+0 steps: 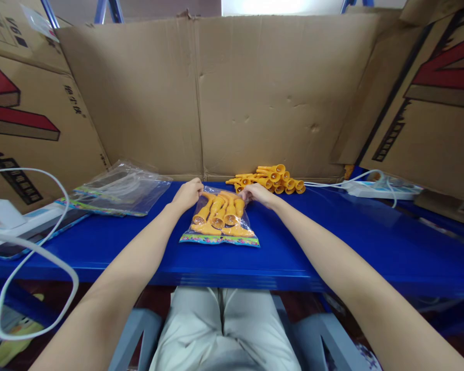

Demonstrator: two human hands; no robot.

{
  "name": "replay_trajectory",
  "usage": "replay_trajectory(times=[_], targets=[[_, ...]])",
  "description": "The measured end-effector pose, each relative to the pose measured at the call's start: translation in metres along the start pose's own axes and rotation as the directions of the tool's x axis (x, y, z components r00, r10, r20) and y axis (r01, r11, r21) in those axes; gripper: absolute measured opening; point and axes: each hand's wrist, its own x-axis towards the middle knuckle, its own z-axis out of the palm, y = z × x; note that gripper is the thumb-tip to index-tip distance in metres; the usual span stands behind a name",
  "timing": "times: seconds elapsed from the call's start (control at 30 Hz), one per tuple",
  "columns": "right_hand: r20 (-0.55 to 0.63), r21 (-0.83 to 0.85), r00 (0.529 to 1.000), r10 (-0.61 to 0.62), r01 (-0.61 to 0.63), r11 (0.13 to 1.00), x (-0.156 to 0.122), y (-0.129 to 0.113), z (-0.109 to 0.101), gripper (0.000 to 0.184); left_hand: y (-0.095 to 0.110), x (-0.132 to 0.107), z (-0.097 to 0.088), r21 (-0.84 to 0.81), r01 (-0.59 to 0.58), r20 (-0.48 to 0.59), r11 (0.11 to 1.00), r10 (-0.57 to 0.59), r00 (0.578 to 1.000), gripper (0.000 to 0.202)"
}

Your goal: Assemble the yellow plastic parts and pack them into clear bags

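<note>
A clear plastic bag (219, 216) with a colourful printed strip along its near edge lies in front of me on the blue table. Inside it are several orange-yellow plastic pieces (230, 212) shaped like small horns or pipes, with flared open ends. My left hand (188, 194) is closed on the bag's far left corner. At the far right corner, my right hand (257, 195) pinches the bag's edge. Just behind the right hand is a pile of the same orange-yellow pieces (280, 178), their round openings mostly facing me.
Flat clear bags (119, 191) lie stacked on the left of the blue table (325, 216). Cardboard panels (278, 93) close off the back and sides. A white cable (71, 281) loops from a power strip (34, 222) at left; another power strip (384, 190) lies at right.
</note>
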Motion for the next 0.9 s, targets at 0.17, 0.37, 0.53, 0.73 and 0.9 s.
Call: replay_trajectory(times=[0.17, 0.37, 0.53, 0.73, 0.9], targets=[[-0.092, -0.067, 0.99, -0.111, 0.105, 0.992, -0.006, -0.006, 0.003, 0.033, 0.013, 0.0, -0.004, 0.051, -0.018, -0.049, 0.999, 0.021, 0.999, 0.023], [0.241, 0.01, 0.966, 0.092, -0.097, 0.995, -0.021, -0.02, -0.009, 0.016, 0.029, 0.0, -0.004, 0.055, -0.075, -0.058, 0.996, 0.078, 0.995, 0.025], [0.449, 0.114, 0.872, 0.194, -0.271, 0.956, -0.026, -0.023, -0.002, 0.019, 0.035, 0.001, -0.003, 0.107, -0.096, -0.073, 0.99, 0.104, 0.992, 0.027], [0.411, 0.199, 0.888, 0.204, -0.306, 0.931, -0.023, -0.023, 0.006, 0.016, 0.038, 0.002, -0.002, -0.019, -0.066, -0.134, 0.998, 0.063, 0.989, 0.026], [0.097, 0.371, 0.987, 0.126, -0.153, 0.916, -0.017, -0.03, -0.012, 0.011, 0.027, 0.0, -0.007, -0.136, -0.006, -0.33, 0.991, -0.039, 0.943, 0.025]])
